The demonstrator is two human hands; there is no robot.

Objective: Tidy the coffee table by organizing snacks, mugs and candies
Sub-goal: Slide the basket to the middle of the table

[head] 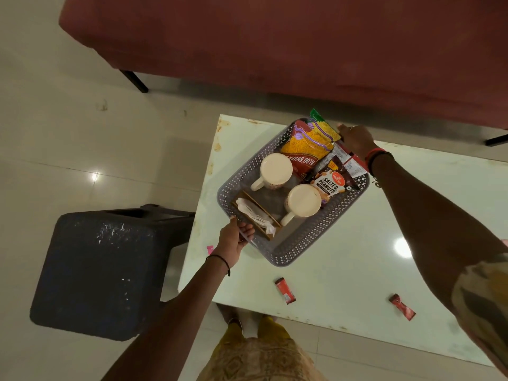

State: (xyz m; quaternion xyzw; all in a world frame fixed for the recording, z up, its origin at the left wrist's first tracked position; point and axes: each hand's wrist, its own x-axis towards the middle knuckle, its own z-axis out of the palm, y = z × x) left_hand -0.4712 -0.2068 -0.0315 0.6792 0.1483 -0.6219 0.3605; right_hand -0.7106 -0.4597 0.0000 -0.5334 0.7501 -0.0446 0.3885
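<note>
A grey perforated basket rests on the white coffee table. Inside it are two cream mugs, yellow and red snack packets, a salted peanuts packet and a wooden holder with white napkins. My left hand grips the basket's near-left rim. My right hand holds its far-right rim beside the packets. Two red candies lie loose on the table near its front edge.
A dark plastic stool stands on the tiled floor left of the table. A maroon sofa runs along the far side. A pink scrap lies on the floor by the table's left edge.
</note>
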